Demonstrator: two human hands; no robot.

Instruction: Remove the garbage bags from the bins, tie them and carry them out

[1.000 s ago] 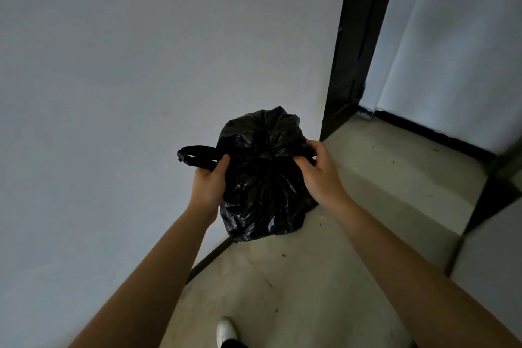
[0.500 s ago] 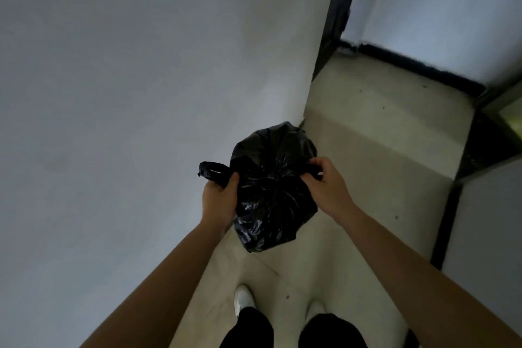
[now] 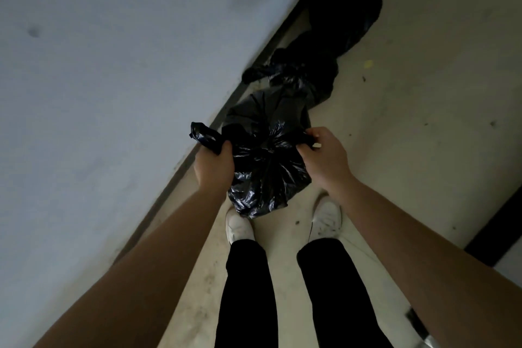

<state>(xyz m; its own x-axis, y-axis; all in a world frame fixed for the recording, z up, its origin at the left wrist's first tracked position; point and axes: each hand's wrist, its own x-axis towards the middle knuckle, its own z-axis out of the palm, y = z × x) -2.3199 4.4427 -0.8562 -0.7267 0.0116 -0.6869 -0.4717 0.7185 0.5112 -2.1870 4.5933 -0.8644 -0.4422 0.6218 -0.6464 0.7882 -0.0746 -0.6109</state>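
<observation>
In the head view, looking straight down, the person's left grip (image 3: pixel 214 167) is curling tight around the left handle loop (image 3: pixel 204 136) of a black garbage bag (image 3: pixel 265 162), with the loop sticking out past the fingers toward the wall (image 3: pixel 113 70). The right grip (image 3: pixel 324 161) is pinching the bag's other handle (image 3: pixel 306 139) between thumb and curled fingers, so both are clamping plastic and neither is spreading open. The garbage bag is hanging between the two grips, its gathered, crinkled top lying midway between them and its lower end showing just over the toe of the left white shoe (image 3: pixel 239 226); whether it is touching the floor (image 3: pixel 418 127) is not clear. The right white shoe (image 3: pixel 326 219) is standing beside it on the right, and black trouser legs (image 3: pixel 248 291) are running down toward the near edge. Farther along the floor, a second black bag (image 3: pixel 303 78) is lying just beyond the held one, against the dark skirting (image 3: pixel 267 49) at the foot of the wall, and a larger black bag (image 3: pixel 348 8) is sitting behind that at the far end. A small yellow speck (image 3: pixel 368 64) is showing on the floor to the right of the bags.
</observation>
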